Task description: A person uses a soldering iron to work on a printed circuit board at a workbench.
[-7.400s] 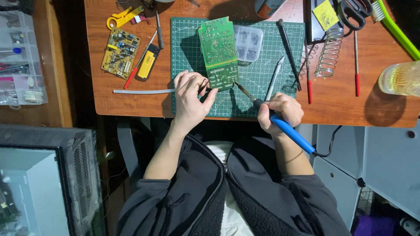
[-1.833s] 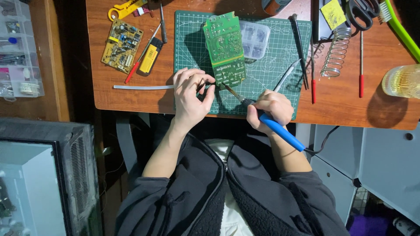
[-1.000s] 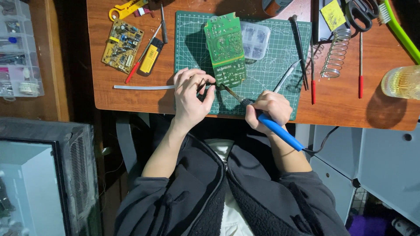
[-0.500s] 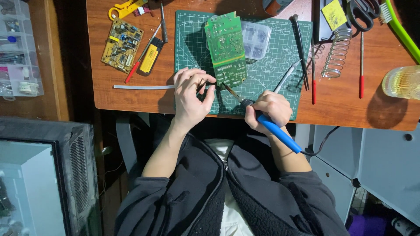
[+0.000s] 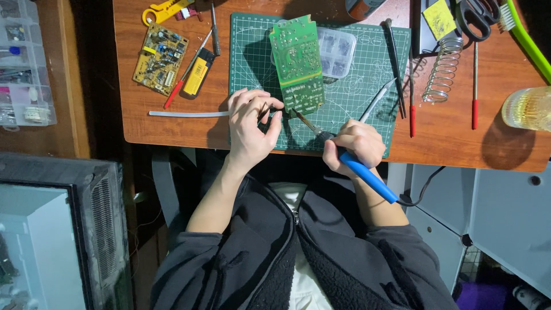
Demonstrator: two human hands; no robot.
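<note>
Right hand (image 5: 353,146) fingers grip a blue soldering iron (image 5: 359,169), tip at a green circuit board (image 5: 297,64); left hand (image 5: 251,129) fingers pinch something too small to tell.

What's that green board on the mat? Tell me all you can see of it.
The green circuit board is a flat rectangle, its solder side up, with silvery dots and a paler band across. It lies slightly askew on the green cutting mat, partly over a clear plastic box. The soldering iron, held in the right hand, points at its near edge.
</note>
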